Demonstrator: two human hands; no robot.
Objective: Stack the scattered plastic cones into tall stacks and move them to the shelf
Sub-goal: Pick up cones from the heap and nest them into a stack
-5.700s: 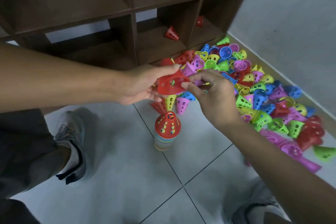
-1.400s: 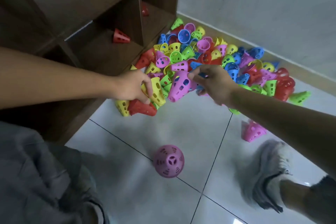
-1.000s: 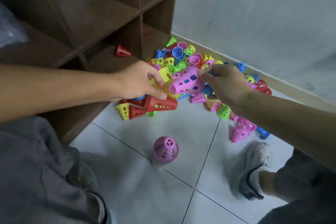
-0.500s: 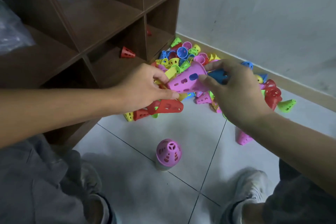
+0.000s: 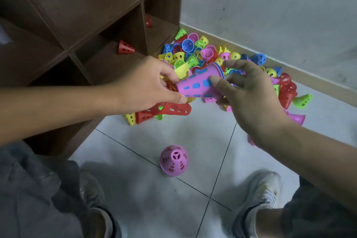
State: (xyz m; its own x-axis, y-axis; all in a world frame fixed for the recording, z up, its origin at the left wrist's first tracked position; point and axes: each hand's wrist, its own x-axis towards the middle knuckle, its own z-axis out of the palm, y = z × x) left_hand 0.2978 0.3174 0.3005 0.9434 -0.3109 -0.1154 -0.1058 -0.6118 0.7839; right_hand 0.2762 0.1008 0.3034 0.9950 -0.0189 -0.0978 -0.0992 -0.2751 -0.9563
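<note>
My left hand (image 5: 143, 87) grips the narrow end of a purple cone (image 5: 195, 85) lying sideways, with a blue cone nested inside it. The same hand also pinches a yellow cone (image 5: 181, 72) and a red cone (image 5: 173, 109). My right hand (image 5: 249, 98) is at the purple cone's wide rim, fingers spread, thumb resting on the rim. A short stack topped by a purple cone (image 5: 173, 160) stands on the floor tiles below. A pile of scattered coloured cones (image 5: 212, 54) lies behind my hands. The brown shelf (image 5: 87, 11) is at upper left.
Two red cones lie in the shelf's lower compartments, one on its side (image 5: 125, 47) and one further back (image 5: 148, 21). My shoes (image 5: 260, 195) flank the stack. The wall's baseboard (image 5: 309, 77) bounds the pile on the right.
The blue cone went from my right hand into the purple cone held by my left. My right hand has let go and spread its fingers.
</note>
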